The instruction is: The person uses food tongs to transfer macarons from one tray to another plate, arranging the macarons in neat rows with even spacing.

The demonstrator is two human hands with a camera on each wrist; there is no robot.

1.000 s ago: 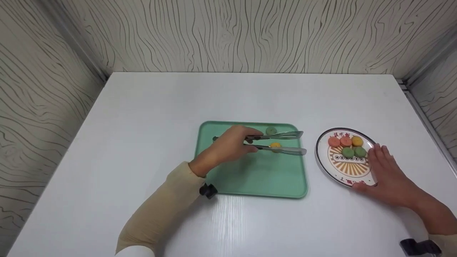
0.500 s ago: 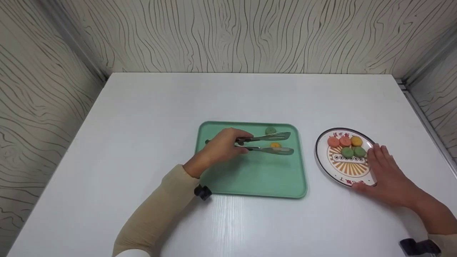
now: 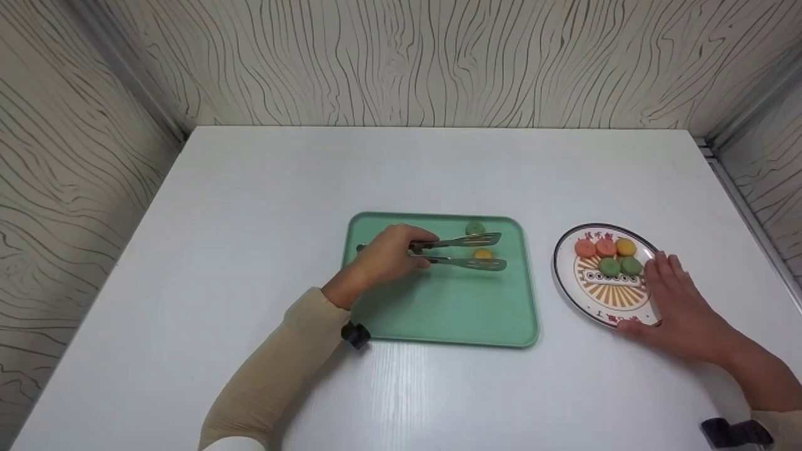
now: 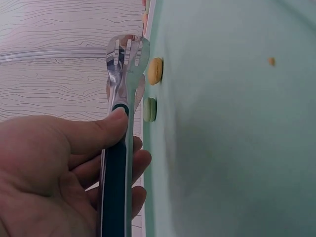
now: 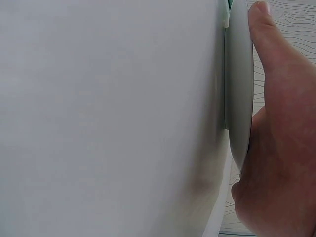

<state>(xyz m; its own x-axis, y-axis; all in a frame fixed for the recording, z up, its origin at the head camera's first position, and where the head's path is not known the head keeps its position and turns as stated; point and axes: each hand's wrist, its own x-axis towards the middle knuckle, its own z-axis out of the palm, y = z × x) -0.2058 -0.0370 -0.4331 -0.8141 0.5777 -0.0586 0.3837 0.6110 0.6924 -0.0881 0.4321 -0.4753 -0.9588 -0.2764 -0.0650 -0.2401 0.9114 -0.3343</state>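
Head view: tray (image 3: 463, 313) holds two macarons (image 3: 475, 228), plate (image 3: 579, 297) five macarons (image 3: 609, 267); left fingers (image 3: 423, 235) grip tongs (image 3: 457, 242), right fingers (image 3: 667, 275) straight, touching plate.

"How's the left hand (image 3: 393, 252)?"
"Gripping, its thumb (image 4: 94, 134) laid straight, fingers (image 4: 141, 162) curled, the left forearm (image 3: 282, 363) reaching diagonally forward."
"And the right hand (image 3: 680, 313)?"
"Fingers straight, thumb spread to the side."

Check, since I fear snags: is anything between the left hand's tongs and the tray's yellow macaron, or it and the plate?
Nothing visible separates the tongs from the yellow macaron. Towards the plate, only the tray rim and plate rim intervene; the right hand is at the plate's other side.
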